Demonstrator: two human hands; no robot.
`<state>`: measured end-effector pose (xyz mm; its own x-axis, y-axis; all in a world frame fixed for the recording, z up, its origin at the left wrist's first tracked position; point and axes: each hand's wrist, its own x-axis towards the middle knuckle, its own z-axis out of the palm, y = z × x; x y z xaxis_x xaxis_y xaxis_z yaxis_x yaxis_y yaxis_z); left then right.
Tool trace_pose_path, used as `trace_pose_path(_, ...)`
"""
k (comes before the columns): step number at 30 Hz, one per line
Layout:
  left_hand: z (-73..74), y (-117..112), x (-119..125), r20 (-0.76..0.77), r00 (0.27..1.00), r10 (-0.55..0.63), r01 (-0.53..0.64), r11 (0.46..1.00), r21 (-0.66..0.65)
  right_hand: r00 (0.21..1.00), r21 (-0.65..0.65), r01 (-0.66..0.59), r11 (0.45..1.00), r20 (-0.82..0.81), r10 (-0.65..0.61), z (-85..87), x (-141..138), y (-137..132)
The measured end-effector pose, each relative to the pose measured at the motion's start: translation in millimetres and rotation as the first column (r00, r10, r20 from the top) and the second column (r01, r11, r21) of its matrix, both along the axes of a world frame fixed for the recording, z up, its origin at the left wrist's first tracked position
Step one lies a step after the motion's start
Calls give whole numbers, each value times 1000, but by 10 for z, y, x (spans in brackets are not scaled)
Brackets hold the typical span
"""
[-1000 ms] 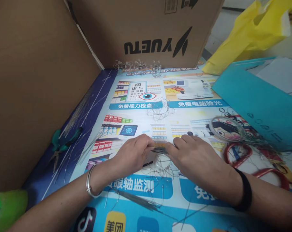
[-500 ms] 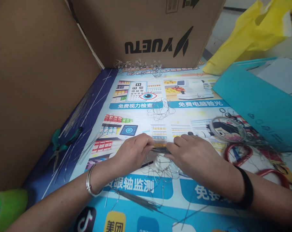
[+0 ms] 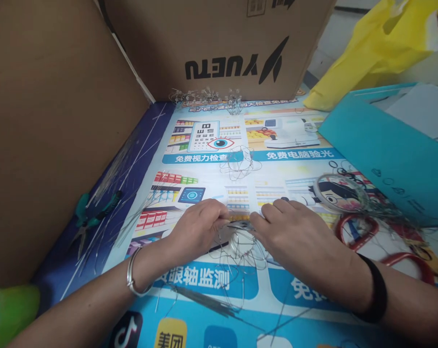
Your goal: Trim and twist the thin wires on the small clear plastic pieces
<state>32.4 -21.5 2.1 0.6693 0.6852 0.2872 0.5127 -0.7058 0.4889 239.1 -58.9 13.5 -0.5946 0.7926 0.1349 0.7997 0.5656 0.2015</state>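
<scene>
Room ahead — then wire frame (image 3: 241,162)

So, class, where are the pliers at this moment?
In the head view, the pliers are on the left, beside the cardboard, on the dark blue strip, with loose wires next to them.

From my feed: wires (image 3: 238,224) span between left hand (image 3: 200,227) and right hand (image 3: 291,237), mid-table (image 3: 295,179). One wire frame (image 3: 242,253) just before them, another (image 3: 240,162) behind. Wire bundle (image 3: 204,299) nearest me. Far left: pliers (image 3: 92,221), loose wires (image 3: 112,174) beside. Right: scissors (image 3: 367,244), tape roll (image 3: 317,191) behind those, then box (image 3: 378,154), bag (image 3: 371,53) beyond. At back: small wire pieces (image 3: 208,95) before cardboard (image 3: 222,29).
</scene>
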Motion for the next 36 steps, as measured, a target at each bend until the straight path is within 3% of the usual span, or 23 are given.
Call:
trace_pose_path(14, -48, 8, -4, -26, 999, -22, 23, 1000, 21, 1000, 23, -26, 999, -9, 26, 4, -4, -17)
trace_pose_path(24, 14, -12, 2, 16, 1000, 9, -7, 996, -85, 1000, -16, -23, 1000, -22, 23, 10, -2, -31)
trace_pose_path(28, 5, 29, -25, 31, 999, -28, 32, 991, -127, 1000, -30, -16, 999, -23, 15, -2, 16, -18)
trace_pose_path(36, 30, 115, -71, 154, 979, -136, 135, 991, 17, 999, -18, -41, 999, -34, 41, 42, 43, -15)
